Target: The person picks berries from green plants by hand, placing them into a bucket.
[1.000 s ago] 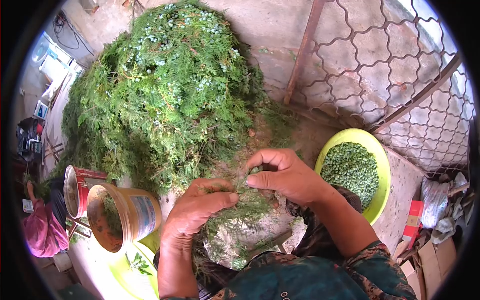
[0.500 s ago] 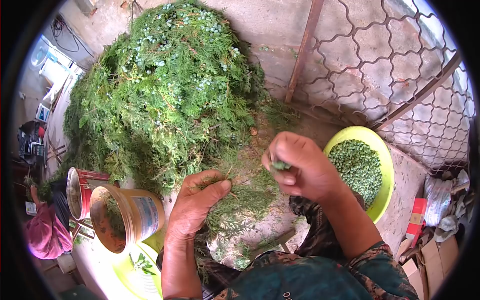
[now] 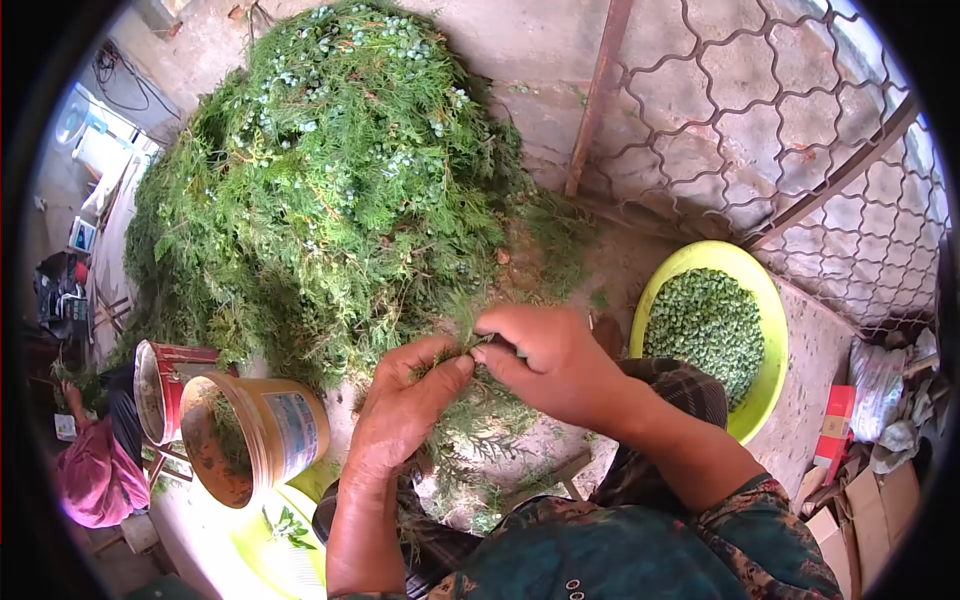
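My left hand (image 3: 408, 400) is closed round a green sprig (image 3: 466, 330), thumb against the bent fingers. Touching the same sprig, my right hand (image 3: 545, 360) has its thumb and fingertips pinched together at the left thumb. Whether small berries lie inside the right fingers is hidden. A large pile of green branches (image 3: 330, 190) with pale blue-green berries rises beyond both hands. On the right stands a yellow-green basin (image 3: 773, 340) holding many green berries (image 3: 705, 335). Loose sprigs (image 3: 480, 440) lie below my hands, between the knees.
At the left, a tan bucket (image 3: 262, 425) and a red bucket (image 3: 180, 375) lean sideways near another yellow-green basin (image 3: 245, 540). Another person in a pink garment (image 3: 100, 475) is at the far left. Wire mesh (image 3: 760, 130) and a red box (image 3: 835, 425) are on the right.
My right hand has moved left and down from above the sprigs to meet my left hand, and its fingertips now pinch the sprig. My left hand has barely moved.
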The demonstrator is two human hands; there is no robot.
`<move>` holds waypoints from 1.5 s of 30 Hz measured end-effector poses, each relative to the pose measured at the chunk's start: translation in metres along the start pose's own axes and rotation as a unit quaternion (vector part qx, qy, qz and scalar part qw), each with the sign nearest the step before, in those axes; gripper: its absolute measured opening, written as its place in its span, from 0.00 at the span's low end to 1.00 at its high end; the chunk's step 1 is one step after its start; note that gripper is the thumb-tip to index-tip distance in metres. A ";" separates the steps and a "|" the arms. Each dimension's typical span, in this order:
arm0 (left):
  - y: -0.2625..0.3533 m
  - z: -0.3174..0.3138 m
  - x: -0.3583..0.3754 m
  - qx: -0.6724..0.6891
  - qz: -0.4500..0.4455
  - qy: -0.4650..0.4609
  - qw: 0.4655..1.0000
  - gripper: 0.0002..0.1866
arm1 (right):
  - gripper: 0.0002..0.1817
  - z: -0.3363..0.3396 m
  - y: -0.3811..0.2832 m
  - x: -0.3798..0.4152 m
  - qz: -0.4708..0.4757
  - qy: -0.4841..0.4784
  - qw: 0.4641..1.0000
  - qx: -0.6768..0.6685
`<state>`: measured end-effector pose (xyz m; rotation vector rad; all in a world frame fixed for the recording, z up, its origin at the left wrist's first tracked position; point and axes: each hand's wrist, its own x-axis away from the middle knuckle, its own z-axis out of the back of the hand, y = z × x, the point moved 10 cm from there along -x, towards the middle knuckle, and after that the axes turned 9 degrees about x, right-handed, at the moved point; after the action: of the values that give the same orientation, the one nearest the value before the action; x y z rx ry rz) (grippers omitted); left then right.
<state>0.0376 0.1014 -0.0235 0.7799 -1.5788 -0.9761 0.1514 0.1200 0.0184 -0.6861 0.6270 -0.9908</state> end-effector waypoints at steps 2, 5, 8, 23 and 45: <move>-0.003 0.004 -0.001 0.017 -0.005 0.026 0.999 0.09 | 0.07 0.019 0.004 0.002 0.043 0.110 0.983 0.144; -0.009 0.021 -0.008 0.052 -0.013 0.082 0.995 0.09 | 0.06 0.091 0.043 0.000 -0.079 0.257 0.955 0.127; -0.006 0.039 -0.007 0.090 -0.012 0.160 0.983 0.09 | 0.09 0.143 0.077 0.021 -0.162 0.325 0.932 -0.015; -0.004 0.043 -0.015 0.167 -0.081 0.228 0.956 0.37 | 0.15 0.031 -0.025 0.032 0.023 -0.022 0.999 0.014; 0.011 0.089 -0.020 0.557 -0.096 0.022 0.825 0.09 | 0.26 0.158 0.085 0.095 -0.168 0.091 0.909 0.371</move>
<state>-0.0450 0.1413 -0.0312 1.7581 -2.0089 -0.0368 0.3523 0.1030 0.0385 -0.0144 0.2459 -1.5100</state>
